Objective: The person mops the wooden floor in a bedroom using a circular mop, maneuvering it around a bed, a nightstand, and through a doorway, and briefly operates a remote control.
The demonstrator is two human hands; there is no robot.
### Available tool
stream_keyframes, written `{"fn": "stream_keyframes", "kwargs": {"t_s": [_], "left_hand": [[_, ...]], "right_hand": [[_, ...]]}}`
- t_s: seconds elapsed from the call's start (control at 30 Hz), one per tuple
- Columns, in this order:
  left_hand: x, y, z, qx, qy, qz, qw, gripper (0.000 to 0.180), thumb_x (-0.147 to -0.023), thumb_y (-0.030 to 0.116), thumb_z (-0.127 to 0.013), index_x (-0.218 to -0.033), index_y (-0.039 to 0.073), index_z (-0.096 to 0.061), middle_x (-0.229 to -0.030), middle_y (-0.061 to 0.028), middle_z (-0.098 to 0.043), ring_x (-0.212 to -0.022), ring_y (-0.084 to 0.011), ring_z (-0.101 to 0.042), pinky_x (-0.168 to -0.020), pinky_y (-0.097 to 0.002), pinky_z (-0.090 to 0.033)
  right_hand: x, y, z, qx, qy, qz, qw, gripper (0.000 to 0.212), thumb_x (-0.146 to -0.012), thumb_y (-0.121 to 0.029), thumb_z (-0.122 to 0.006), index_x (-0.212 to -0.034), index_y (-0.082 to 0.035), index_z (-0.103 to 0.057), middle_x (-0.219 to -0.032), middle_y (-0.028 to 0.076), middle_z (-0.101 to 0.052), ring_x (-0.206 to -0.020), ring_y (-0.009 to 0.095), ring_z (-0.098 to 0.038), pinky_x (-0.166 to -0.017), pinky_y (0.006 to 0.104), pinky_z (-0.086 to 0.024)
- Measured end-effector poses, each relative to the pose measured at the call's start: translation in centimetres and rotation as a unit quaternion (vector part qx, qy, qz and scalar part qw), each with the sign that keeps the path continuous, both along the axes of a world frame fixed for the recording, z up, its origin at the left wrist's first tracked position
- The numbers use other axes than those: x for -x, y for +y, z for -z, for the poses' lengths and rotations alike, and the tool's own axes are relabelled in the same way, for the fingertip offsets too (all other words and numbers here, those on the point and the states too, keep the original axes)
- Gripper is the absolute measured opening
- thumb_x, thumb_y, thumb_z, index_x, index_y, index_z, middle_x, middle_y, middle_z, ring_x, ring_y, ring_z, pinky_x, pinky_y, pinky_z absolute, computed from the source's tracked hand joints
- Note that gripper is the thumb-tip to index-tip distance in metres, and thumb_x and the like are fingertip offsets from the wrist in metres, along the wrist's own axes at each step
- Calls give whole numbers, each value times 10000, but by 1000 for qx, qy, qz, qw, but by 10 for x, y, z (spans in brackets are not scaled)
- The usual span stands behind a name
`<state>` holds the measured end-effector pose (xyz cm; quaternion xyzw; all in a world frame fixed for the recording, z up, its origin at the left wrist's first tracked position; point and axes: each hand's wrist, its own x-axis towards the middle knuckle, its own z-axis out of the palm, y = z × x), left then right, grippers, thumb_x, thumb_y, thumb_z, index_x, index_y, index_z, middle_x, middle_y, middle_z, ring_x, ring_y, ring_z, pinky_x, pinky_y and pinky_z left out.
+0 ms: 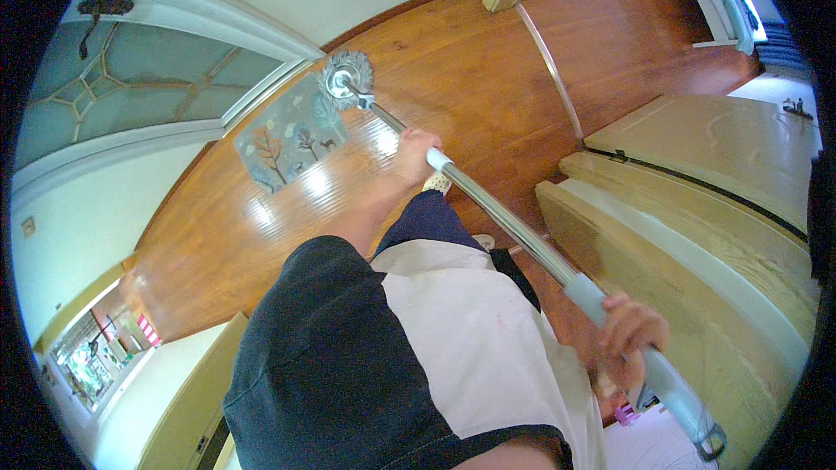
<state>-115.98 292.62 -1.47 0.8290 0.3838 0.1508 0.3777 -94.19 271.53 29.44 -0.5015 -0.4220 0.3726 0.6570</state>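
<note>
A mop [514,224] with a long metal pole runs slantwise across the view, from the upper left to the lower right. My left hand [416,157] wraps around the pole's lower part, just below a pale collar. Farther up, the fingers of my right hand [631,331] are closed around the light blue-grey grip, close to the handle's end. The round mop head [346,76], with grey strands, lies at the upper right corner of a grey floor mat [292,141] patterned with trees, partly over it.
Shiny wooden flooring [444,52] extends around the mat. A white-framed door [165,78] with patterned glass stands beyond the mat at the left. To my right is an open pale wooden door [679,252]. A metal strip [550,70] crosses the floor at a doorway.
</note>
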Motion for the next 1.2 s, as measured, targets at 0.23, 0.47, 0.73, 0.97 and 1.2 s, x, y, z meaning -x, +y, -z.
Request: {"fn": "stream_keyframes", "kwargs": {"t_s": [0.23,0.47,0.73,0.97,1.2], "left_hand": [[-52,-71,-73,18,-150,141,978,154,-622,203,-638,-676,126,-515,-651,-70,-552,-667,-271,-552,-601,-393,-407],[-47,-54,-85,-2,24,240,970,130,-679,261,-592,-748,161,-546,-693,-18,-563,-760,-211,-555,-721,-365,-381],[-13,-3,-30,-42,17,140,989,95,-662,198,-585,-716,130,-547,-683,-83,-581,-725,-266,-565,-657,-400,-407],[-71,-47,-16,-61,-114,218,967,127,-614,131,-591,-627,116,-466,-554,-90,-506,-581,-308,-540,-526,-442,-394],[-177,-89,-69,4,-154,335,930,155,-619,143,-612,-718,99,-501,-672,-102,-569,-701,-314,-567,-619,-430,-420]], "right_hand": [[-44,11,-112,-112,-6,-223,968,198,-707,-224,-558,-639,-133,-397,-461,-41,-421,-441,73,-405,-541,287,-337],[-17,-20,-104,-229,42,-105,967,211,-781,-284,-491,-660,-132,-411,-498,-36,-436,-459,86,-443,-534,266,-377],[11,-13,-27,-115,69,83,988,213,-689,-206,-526,-611,-156,-333,-445,-43,-366,-425,75,-349,-616,273,-320],[0,-61,-54,-87,100,266,955,230,-688,-192,-539,-618,-134,-328,-466,-27,-345,-427,81,-327,-624,304,-312],[-5,-90,-121,-142,-58,210,966,219,-780,-296,-501,-660,-134,-415,-491,-32,-420,-452,91,-427,-549,268,-381]]}}
